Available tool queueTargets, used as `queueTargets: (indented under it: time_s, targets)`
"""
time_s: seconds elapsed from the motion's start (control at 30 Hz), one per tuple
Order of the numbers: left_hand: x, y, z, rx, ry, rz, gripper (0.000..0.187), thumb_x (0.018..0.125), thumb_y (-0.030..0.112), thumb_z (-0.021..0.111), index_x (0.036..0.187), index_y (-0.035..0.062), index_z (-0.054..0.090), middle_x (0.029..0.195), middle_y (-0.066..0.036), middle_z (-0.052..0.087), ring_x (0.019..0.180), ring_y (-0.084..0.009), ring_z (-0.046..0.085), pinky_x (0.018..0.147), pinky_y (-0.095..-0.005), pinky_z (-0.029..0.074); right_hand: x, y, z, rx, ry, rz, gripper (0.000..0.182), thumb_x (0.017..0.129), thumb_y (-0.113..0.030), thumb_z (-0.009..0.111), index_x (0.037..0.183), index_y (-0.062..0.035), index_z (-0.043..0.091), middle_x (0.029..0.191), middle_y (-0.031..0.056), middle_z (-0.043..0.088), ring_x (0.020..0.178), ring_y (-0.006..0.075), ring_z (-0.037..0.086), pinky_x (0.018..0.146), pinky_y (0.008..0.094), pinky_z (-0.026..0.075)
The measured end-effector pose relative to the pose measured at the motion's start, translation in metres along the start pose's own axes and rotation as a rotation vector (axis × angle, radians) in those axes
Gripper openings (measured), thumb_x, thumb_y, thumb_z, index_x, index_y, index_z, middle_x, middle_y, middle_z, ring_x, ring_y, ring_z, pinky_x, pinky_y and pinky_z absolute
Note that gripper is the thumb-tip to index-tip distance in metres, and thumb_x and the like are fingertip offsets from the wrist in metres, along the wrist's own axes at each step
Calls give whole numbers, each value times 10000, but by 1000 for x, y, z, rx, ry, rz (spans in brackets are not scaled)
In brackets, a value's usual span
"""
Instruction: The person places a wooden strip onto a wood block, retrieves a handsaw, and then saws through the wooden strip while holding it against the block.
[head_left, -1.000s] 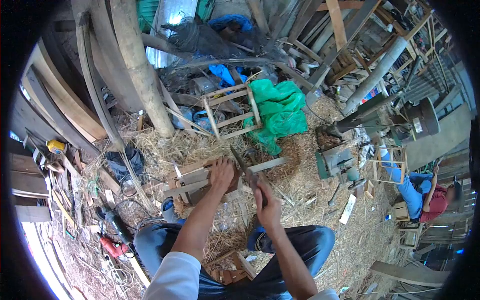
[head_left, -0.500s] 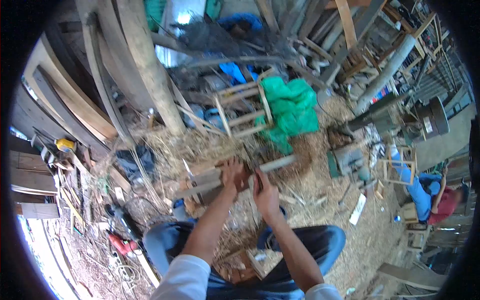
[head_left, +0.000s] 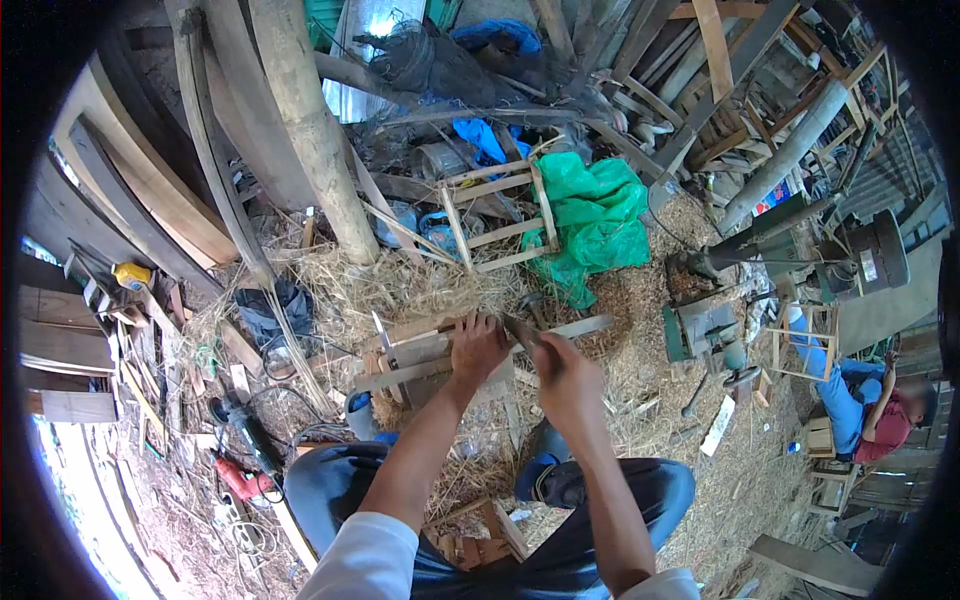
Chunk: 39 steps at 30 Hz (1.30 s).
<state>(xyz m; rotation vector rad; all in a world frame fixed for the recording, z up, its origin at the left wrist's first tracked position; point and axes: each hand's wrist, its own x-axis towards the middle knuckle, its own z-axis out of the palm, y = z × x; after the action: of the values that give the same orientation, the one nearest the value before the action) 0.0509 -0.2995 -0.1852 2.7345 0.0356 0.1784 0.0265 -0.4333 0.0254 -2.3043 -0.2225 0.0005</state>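
A long pale strip of wood (head_left: 420, 370) lies across a low work support in front of my knees. My left hand (head_left: 480, 347) bears down on the wood near its middle, fingers closed over a piece there. In my right hand (head_left: 570, 380) is a dark flat-bladed hand tool (head_left: 524, 336), gripped with the fingers wrapped round it. The blade slants up and left toward my left hand, close to the wood; whether it touches cannot be made out. A knife-like metal blade (head_left: 383, 335) stands up left of my left hand.
A small wooden frame (head_left: 500, 225) and a green plastic sheet (head_left: 600, 225) lie ahead. An angle grinder (head_left: 245, 430) and a red power tool (head_left: 243, 480) are at left. A green machine (head_left: 705, 330) stands at right; beyond it a person (head_left: 870, 410) sits.
My right hand has moved right and slightly up, and the tool has tilted further left. My left hand's fingers, spread before, are now more curled on the wood.
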Motion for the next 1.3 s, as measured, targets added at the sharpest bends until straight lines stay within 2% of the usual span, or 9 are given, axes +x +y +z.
queueTargets:
  time_s: [0.2, 0.33, 0.57, 0.67, 0.77, 0.83, 1.03, 1.13, 1.3]
  targets:
    - [12, -9, 13, 50, -287, -91, 509, 816, 391, 637, 1202, 60, 612, 1334, -150, 520, 1337, -298, 379, 1092, -503, 295, -28, 50, 46, 111, 97, -53, 243, 939, -135, 582, 1156, -32, 617, 852, 251, 662, 779, 389, 679, 616, 388, 509]
    - [13, -18, 38, 182, -288, -127, 527, 813, 409, 646, 1186, 38, 618, 1315, -166, 532, 1333, -300, 391, 1094, -512, 291, -52, 46, 32, 104, 2, 88, 273, 936, -133, 591, 1188, -28, 603, 889, 243, 679, 792, 337, 704, 639, 370, 518]
    - [4, 7, -10, 46, -58, -30, 493, 846, 468, 590, 1056, 26, 649, 1090, -142, 611, 1115, -295, 517, 945, -486, 391, -26, -38, -48, -34, -84, 66, 230, 929, -126, 597, 1123, -6, 632, 855, 234, 681, 762, 325, 703, 631, 369, 512]
    - [-7, 0, 5, 65, -121, 12, 441, 875, 408, 570, 1098, 34, 639, 1128, -134, 608, 1156, -291, 504, 983, -495, 377, -23, 38, 29, -5, -26, 81, 250, 924, -115, 588, 1158, -31, 617, 880, 244, 675, 793, 386, 676, 635, 422, 517]
    - [2, -26, 55, 498, 38, 190, 400, 898, 318, 544, 1182, 46, 615, 1254, -122, 567, 1255, -286, 451, 1035, -518, 339, -18, 68, 47, 67, 57, -74, 280, 929, -129, 572, 1200, -64, 603, 876, 251, 668, 767, 428, 652, 616, 456, 517]
    - [6, -7, 15, 269, -319, -35, 407, 917, 256, 518, 1281, 80, 569, 1380, -108, 488, 1352, -288, 363, 1071, -537, 302, -38, 76, 43, 165, 119, -119, 292, 937, -149, 567, 1218, -75, 594, 878, 243, 672, 760, 425, 653, 620, 451, 520]
    - [0, 8, -20, 73, -178, -70, 400, 843, 258, 564, 1162, 16, 592, 1217, -105, 555, 1196, -297, 452, 1016, -478, 343, -18, 14, 8, 11, -75, -15, 279, 918, -145, 571, 1166, -20, 600, 863, 255, 671, 780, 434, 654, 670, 493, 532]
    - [0, 6, -6, 127, 73, 82, 457, 817, 470, 604, 984, 47, 648, 1040, -112, 628, 1144, -298, 519, 935, -476, 399, -12, -22, -25, -94, -150, 70, 250, 907, -135, 570, 1122, -14, 615, 789, 266, 654, 770, 454, 638, 659, 528, 516]
    - [1, 4, -11, 142, -116, 52, 452, 835, 460, 581, 1017, 51, 641, 1097, -122, 618, 1157, -300, 511, 969, -477, 378, 11, 33, 39, -31, -20, 59, 236, 911, -140, 574, 1112, -25, 623, 806, 268, 652, 784, 454, 640, 664, 505, 526]
